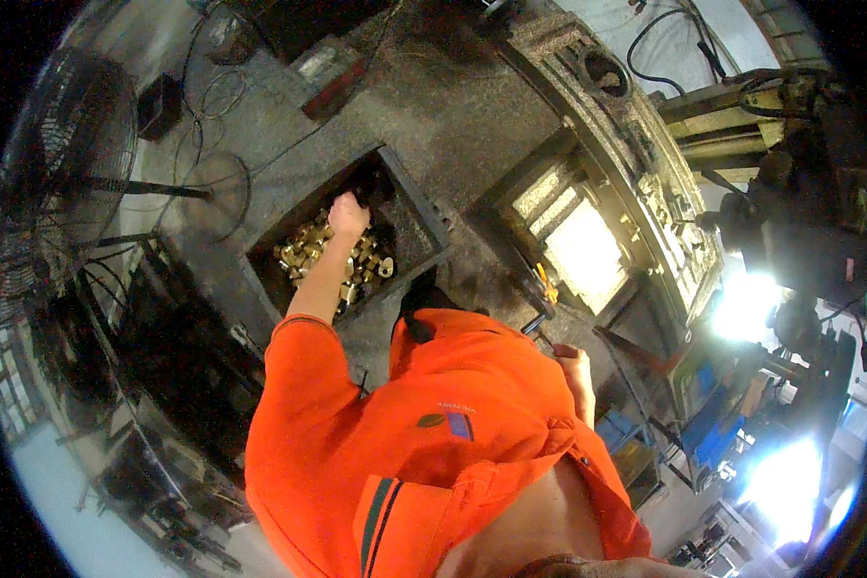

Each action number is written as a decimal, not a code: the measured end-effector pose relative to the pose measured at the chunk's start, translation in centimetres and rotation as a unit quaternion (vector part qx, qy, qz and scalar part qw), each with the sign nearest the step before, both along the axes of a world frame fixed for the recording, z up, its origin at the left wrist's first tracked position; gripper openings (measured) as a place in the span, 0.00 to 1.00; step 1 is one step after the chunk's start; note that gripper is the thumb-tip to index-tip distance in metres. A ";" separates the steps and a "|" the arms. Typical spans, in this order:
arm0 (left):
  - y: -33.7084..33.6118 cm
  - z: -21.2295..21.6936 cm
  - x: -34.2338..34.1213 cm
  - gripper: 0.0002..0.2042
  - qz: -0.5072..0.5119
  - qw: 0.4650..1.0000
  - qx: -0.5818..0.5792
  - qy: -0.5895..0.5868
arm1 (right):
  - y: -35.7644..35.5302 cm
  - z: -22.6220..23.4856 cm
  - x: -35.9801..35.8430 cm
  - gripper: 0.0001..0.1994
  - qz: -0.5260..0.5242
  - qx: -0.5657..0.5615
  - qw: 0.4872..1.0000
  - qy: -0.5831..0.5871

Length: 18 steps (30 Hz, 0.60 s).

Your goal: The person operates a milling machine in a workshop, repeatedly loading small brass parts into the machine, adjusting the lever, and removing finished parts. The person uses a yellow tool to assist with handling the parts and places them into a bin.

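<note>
My left hand [348, 214] reaches out from an orange sleeve into a dark metal bin [424, 226] that holds several brass fittings [308, 252]. Its fingers curl down at the top of the pile, and what they hold is hidden. My right hand [574, 369] sits low beside my orange shirt, closed around a dark metal rod [538, 318] that points up toward a bright glowing opening [584, 252]. A small yellow-orange piece [546, 285] shows at the rod's far end.
A heavy grey machine body [453, 106] surrounds the bin and the glowing opening. A big caged fan [63, 164] stands at the left. Blue crates [715, 432] and strong lights lie at the lower right, cables and a yellow frame [732, 116] at the upper right.
</note>
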<state>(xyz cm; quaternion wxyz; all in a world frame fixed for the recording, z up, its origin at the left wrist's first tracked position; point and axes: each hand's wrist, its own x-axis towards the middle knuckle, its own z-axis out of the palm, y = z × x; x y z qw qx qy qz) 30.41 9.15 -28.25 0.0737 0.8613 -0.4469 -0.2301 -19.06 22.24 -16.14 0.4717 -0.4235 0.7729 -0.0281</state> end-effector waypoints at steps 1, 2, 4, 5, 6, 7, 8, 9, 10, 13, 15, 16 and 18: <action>0.0 -0.5 0.4 0.15 0.006 1.000 -0.001 0.020 | -0.1 0.4 0.6 0.20 -0.005 0.013 1.000 0.003; 0.2 -0.9 0.8 0.15 -0.003 0.999 -0.019 0.049 | 0.2 0.1 0.3 0.20 -0.011 0.010 1.000 -0.009; 0.3 -0.8 1.6 0.16 -0.022 0.992 -0.056 0.107 | 0.7 -0.5 0.1 0.20 -0.024 0.001 0.999 -0.033; 0.1 -0.4 1.8 0.16 -0.058 0.993 0.020 0.101 | 0.5 -0.3 0.2 0.20 -0.024 0.009 0.999 -0.029; -0.1 0.2 2.0 0.17 -0.095 0.987 0.096 0.093 | 0.3 0.0 0.4 0.20 -0.023 0.017 0.999 -0.024; -0.5 0.8 2.0 0.17 -0.132 0.973 0.170 0.086 | 0.1 0.5 0.7 0.20 -0.025 0.023 0.999 -0.019; -0.5 0.7 1.9 0.17 -0.085 0.990 0.090 0.073 | 0.2 0.3 0.6 0.20 -0.016 0.014 1.000 -0.008; -0.3 0.5 1.8 0.18 -0.037 0.998 0.009 0.060 | 0.3 -0.1 0.2 0.20 -0.006 0.005 1.000 0.004; -0.1 0.3 1.7 0.18 0.013 0.996 -0.073 0.046 | 0.2 -0.1 0.2 0.20 0.006 -0.004 1.000 0.015; -1.2 1.1 1.2 0.16 -0.006 0.999 0.031 0.018 | 0.1 0.5 0.5 0.20 0.006 -0.003 1.000 0.017; -1.9 1.1 0.7 0.15 -0.005 0.997 0.077 0.015 | 0.1 0.9 0.7 0.21 0.008 -0.009 1.000 0.013; -1.8 0.5 0.4 0.14 0.004 0.997 0.071 0.012 | 0.2 1.0 0.7 0.21 0.005 -0.011 1.000 0.009; -1.6 -0.2 0.2 0.12 -0.008 0.999 0.047 0.001 | 0.4 1.2 0.7 0.21 0.007 -0.011 1.000 0.004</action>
